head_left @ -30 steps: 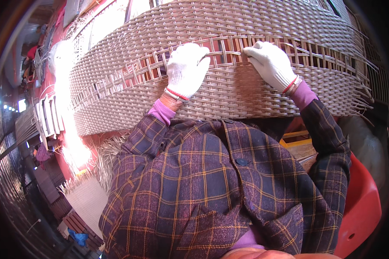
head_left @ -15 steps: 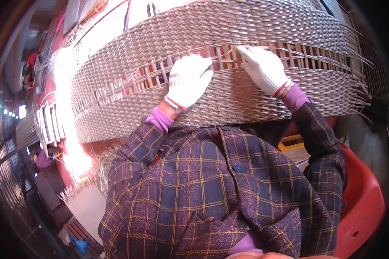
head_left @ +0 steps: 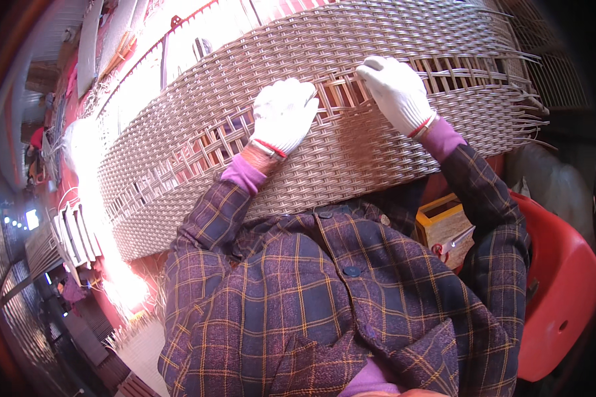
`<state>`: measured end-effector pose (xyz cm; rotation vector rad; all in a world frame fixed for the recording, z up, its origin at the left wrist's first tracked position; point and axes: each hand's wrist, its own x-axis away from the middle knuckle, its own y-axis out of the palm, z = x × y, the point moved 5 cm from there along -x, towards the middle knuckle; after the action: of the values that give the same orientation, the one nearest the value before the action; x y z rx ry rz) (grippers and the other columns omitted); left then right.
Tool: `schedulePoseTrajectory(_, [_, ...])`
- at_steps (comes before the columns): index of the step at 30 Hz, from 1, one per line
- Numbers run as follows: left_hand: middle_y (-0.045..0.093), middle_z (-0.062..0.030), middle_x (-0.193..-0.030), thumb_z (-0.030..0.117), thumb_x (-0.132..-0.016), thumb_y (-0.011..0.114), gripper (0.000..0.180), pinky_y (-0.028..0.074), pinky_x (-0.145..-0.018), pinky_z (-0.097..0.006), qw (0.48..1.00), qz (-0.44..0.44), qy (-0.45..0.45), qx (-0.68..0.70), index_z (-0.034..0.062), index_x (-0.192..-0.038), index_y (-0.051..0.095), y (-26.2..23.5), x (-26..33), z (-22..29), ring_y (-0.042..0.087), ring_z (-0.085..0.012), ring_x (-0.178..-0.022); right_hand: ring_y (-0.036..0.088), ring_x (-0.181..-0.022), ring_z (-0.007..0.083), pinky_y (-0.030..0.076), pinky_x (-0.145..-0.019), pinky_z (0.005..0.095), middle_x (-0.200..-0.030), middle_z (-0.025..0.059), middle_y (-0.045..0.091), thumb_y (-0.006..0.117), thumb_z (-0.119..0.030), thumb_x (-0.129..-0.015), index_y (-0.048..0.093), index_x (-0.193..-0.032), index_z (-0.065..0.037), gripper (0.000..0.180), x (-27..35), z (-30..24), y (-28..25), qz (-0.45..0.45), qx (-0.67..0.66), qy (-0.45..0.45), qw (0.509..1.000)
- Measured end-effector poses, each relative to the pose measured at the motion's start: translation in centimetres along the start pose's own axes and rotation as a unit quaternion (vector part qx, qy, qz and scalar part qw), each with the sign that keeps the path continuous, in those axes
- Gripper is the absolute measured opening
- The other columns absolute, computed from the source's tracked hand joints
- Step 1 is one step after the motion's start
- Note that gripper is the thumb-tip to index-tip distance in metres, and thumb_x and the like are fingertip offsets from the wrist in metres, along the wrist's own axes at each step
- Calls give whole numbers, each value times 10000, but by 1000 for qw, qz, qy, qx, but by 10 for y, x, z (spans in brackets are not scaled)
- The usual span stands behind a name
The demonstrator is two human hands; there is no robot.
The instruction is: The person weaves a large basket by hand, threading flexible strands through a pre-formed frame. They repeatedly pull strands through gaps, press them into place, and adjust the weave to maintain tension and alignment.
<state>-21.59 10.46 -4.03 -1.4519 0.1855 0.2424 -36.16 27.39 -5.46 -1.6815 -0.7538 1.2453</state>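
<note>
Here, one left hand (head_left: 284, 116) and one right hand (head_left: 396, 92) half-curl over one woven panel (head_left: 328, 149), grip contents unclear.

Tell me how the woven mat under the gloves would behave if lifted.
The woven mat would probably flex rather than stay rigid, since it looks thin and plaited. It may give most along the open band, where the weave is sparse. The loose ends poking out at the right could snag or bend.

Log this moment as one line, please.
left hand: white-gloved, at woven panel | right hand: white-gloved, at same panel | open strip: lengthwise between denser bands | grip: unclear | red chair: person's right
</note>
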Motion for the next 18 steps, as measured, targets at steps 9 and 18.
schedulePoseTrajectory(9, [723, -88, -973, 299, -1002, 669, 234, 574, -813, -431, 1000, -22, -10, 4, 128, -1131, 762, 2, -2, 0, 718, -278, -898, 739, -1042, 311, 605, -907, 443, -1110, 138, 736, 728, -86, -958, 748, -1188, -54, 232, -13, 7, 5, -80, 2, -26, 996])
schedulePoseTrajectory(18, [715, -96, -1044, 260, -998, 661, 245, 577, -844, -432, 998, -31, -46, 25, 132, -1178, 766, 16, -4, -4, 724, -287, -930, 758, -1049, 327, 622, -912, 441, -1132, 157, 745, 718, -88, -988, 734, -1267, -67, 280, -12, 10, 20, -96, 20, -51, 994])
